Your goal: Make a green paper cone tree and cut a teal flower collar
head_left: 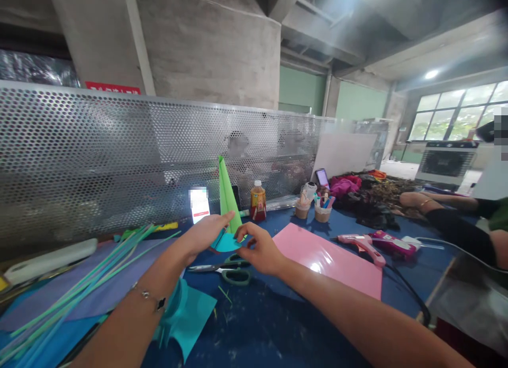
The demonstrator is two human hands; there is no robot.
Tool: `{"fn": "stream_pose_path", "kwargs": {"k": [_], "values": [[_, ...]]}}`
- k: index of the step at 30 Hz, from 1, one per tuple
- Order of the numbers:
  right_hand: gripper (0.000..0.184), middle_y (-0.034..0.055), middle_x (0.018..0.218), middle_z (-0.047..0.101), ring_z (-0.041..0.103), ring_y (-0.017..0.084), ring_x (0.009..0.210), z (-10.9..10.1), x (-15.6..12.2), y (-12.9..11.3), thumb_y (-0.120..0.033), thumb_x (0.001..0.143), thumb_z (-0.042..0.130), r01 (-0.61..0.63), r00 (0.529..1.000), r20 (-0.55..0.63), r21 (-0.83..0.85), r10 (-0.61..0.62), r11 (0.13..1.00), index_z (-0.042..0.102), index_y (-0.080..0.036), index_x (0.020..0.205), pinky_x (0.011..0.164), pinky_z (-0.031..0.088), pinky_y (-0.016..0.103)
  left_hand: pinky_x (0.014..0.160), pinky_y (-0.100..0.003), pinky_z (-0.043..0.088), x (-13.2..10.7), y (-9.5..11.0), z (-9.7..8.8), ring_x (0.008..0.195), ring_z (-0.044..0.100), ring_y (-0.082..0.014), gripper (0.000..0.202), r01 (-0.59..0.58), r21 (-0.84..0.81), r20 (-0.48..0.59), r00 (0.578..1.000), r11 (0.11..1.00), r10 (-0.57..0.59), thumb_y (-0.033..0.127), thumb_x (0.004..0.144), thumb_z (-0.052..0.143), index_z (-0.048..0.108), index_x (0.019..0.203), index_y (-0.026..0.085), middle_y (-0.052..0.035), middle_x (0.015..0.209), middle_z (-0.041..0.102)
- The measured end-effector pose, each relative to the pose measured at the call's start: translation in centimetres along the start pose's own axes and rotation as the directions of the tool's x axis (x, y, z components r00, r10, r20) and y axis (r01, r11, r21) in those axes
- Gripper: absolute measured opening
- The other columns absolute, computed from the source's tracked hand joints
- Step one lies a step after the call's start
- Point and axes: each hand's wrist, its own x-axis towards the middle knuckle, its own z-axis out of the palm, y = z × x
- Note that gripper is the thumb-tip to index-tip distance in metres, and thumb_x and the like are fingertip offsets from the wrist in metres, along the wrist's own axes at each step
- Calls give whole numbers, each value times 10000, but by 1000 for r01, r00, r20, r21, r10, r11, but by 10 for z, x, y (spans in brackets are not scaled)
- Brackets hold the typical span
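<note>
Two bare hands, one curved piece of teal paper (227, 243): what's in the shot?

Closest to the lens, the left hand (202, 237) and right hand (260, 250) meet over that piece at the center of the frame, just above the counter (278, 325). The right hand's fingers (248, 231) are pinched together on its edge. The left hand's fingers (220, 220) are spread, and whether they grip it cannot be told.

How would it handle?

Probably light and thin, stiff enough to keep its curve but easily creased. The outer edge looks like the best place to take hold.

And the count?

On the counter near the hands are one pair of green-handled scissors (236, 276), one teal sheet (191, 316), one pink sheet (325, 265) and a bundle of green strips (79, 288), too overlapped to count. Farther off are two pink hot glue guns (359, 244), one upright green paper cone (227, 196), one lit phone (199, 204), one bottle (257, 202) and two pots of pens (311, 212). At the right edge sits one other person (448, 212), and a perforated metal screen (119, 146) runs along the far side.
</note>
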Motion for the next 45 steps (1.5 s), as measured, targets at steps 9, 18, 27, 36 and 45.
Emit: {"fn": "stream_pose_path", "kwargs": {"k": [9,18,27,36,45], "values": [[253,100,1188,648,637,231,1108,-4,-4,-22,-333,893,691,245,950,212,-61,-227,968,699,-217,1118,868,539,348,583,-300,441,3,6,4,571,514,-163,441,-67,-198,-132,990,978,41,648,685,599,576,726,210,10,635,569],[875,28,1092,707,660,226,1014,5,-7,-12,-227,801,812,-14,996,81,-241,34,970,328,-296,1527,952,494,418,719,-346,413,11,-7,15,761,561,-233,339,-123,-13,-202,972,992,118,551,753,615,588,704,217,-16,715,610],[133,33,953,577,560,186,863,-4,3,-13,-337,840,791,87,995,-50,-76,-91,993,714,-228,840,767,488,326,746,-358,473,8,-12,16,790,591,-241,583,-69,2,10,998,998,69,778,752,597,630,753,196,-48,786,663],[412,-54,690,544,519,132,565,-6,13,3,-621,874,688,-103,972,-155,399,178,911,532,-244,924,519,454,261,661,-366,517,-11,6,-4,642,629,-231,723,50,-132,169,985,990,-28,852,783,539,706,740,150,-93,677,707],[484,-81,698,504,466,96,507,-6,12,11,-630,814,719,-263,911,-168,468,377,844,531,-236,1020,489,451,245,739,-392,537,-13,-2,0,758,693,-272,776,47,-24,404,914,999,-34,843,806,566,762,995,116,-152,861,781]]}}
